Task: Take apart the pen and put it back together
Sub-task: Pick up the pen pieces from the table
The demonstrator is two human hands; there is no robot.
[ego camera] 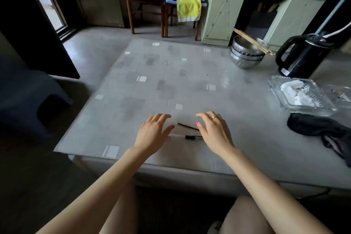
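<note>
Pen parts lie on the table point(171, 74) near its front edge. A thin black refill point(187, 126) lies slanted between my hands. Just below it rests a pale barrel with a short black piece point(190, 137) at its middle; the barrel's left end is hidden under my left hand point(153, 133). That hand hovers palm down with fingers spread, holding nothing. My right hand point(214, 131) hovers the same way on the right, a ring on one finger, its thumb close to the refill's right end.
Stacked steel bowls point(247, 56) with chopsticks and a black kettle point(302, 57) stand at the back right. A clear plastic tray point(302, 95) with tissue and a black cloth point(322, 131) lie on the right. Stools and a cabinet stand beyond the table.
</note>
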